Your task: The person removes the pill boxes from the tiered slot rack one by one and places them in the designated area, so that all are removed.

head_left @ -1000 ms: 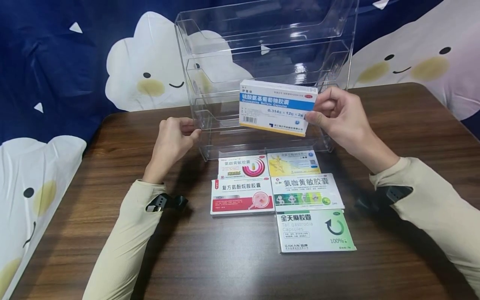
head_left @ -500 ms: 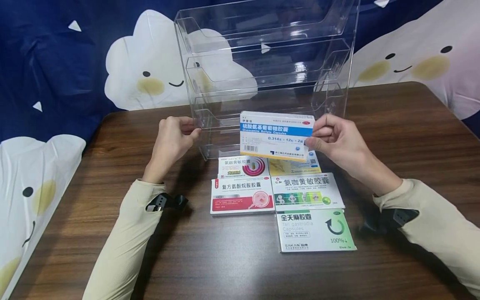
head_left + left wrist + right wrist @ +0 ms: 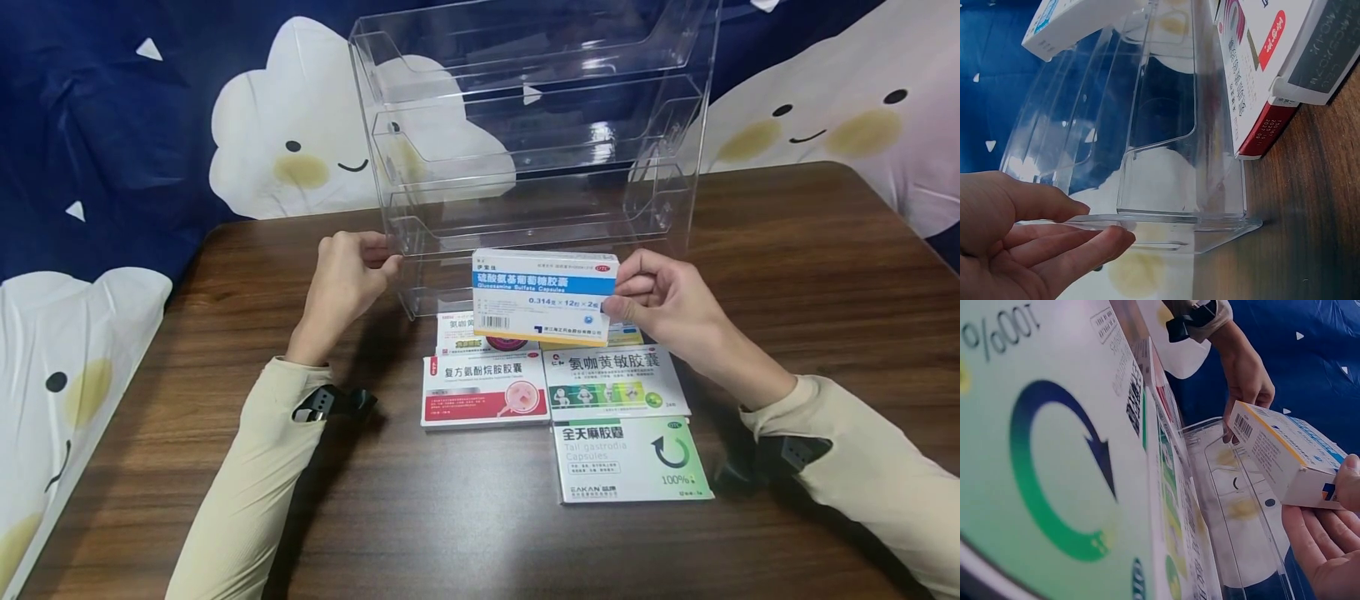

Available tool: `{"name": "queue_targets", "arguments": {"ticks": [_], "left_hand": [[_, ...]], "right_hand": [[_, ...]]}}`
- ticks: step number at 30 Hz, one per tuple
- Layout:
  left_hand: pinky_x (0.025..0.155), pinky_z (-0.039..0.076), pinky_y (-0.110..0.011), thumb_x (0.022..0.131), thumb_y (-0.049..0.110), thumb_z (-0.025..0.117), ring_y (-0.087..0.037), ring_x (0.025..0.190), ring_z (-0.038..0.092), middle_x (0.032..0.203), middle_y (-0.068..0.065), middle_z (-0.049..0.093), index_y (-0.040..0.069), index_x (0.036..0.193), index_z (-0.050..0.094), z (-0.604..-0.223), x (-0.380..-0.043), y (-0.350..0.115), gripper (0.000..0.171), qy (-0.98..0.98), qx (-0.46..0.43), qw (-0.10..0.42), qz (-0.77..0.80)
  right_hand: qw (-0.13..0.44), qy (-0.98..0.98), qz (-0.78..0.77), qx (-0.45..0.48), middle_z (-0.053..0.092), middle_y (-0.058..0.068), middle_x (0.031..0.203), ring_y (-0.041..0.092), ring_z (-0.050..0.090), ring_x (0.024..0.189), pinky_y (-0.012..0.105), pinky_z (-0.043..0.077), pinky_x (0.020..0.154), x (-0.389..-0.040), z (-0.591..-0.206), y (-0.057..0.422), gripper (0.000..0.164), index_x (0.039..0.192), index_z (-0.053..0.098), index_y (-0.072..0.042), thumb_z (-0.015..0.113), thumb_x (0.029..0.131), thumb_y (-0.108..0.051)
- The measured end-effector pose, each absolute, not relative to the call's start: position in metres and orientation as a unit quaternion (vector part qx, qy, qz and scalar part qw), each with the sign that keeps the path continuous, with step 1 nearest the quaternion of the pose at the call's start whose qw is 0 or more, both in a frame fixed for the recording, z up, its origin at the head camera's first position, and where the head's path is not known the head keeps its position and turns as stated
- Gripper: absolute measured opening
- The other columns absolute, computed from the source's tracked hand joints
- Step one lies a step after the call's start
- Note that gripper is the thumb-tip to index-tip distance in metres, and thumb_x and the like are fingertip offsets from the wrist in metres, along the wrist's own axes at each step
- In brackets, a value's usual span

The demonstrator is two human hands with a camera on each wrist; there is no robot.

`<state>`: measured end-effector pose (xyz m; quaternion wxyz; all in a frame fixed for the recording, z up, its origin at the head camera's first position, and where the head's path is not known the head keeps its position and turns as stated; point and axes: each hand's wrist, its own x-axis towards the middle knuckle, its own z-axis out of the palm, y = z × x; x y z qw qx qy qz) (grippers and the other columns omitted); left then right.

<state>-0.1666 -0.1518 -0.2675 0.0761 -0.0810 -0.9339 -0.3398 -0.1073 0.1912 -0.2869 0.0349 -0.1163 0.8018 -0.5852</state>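
Observation:
My right hand [image 3: 675, 312] pinches a white medicine box [image 3: 542, 296] with a blue band and a yellow lower edge by its right end. It is raised in front of a clear plastic display rack [image 3: 525, 171], covering parts of two boxes behind it. At the rack's left side, my left hand [image 3: 347, 279] grips the side panel; in the left wrist view the thumb and fingers [image 3: 1107, 247] lie on either side of it. The right wrist view shows thumb and fingers on opposite faces of the held box [image 3: 1291, 456].
Flat on the wooden table [image 3: 420, 525] lie several medicine boxes: a red and white box [image 3: 483, 392], a white box with a green strip [image 3: 618, 383], and a green and white box [image 3: 633, 458] nearest the front. A blue cloud-patterned cloth [image 3: 187, 108] hangs behind.
My right hand has lowered the blue-banded medicine box from in front of the rack's lower tiers to over the back boxes, slightly leftward. My left hand stays on the rack.

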Motion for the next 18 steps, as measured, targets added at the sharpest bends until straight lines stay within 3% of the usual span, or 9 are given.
{"name": "queue_targets", "arguments": {"ticks": [7,18], "left_hand": [[0.084,0.055,-0.04,0.087,0.005,0.064,-0.03,0.096,0.069,0.098,-0.022,0.071,-0.009,0.108,0.068,-0.265,-0.167,-0.148,0.026,-0.934,-0.079,0.079,-0.34],[0.084,0.054,-0.039,0.085,0.003,0.064,-0.029,0.095,0.07,0.096,-0.022,0.071,-0.009,0.106,0.069,-0.265,-0.17,-0.147,0.025,-0.93,-0.088,0.088,-0.345]], "right_hand": [[0.074,0.781,-0.608,-0.123,0.072,-0.01,0.084,0.008,0.069,0.075,0.019,0.053,0.063,-0.106,-0.29,0.192,0.017,0.098,0.05,0.006,0.063,0.087,0.007],[0.094,0.775,-0.611,-0.135,0.073,-0.009,0.087,0.01,0.07,0.077,0.018,0.054,0.073,-0.099,-0.294,0.191,0.017,0.099,0.05,0.006,0.063,0.089,0.004]]}}
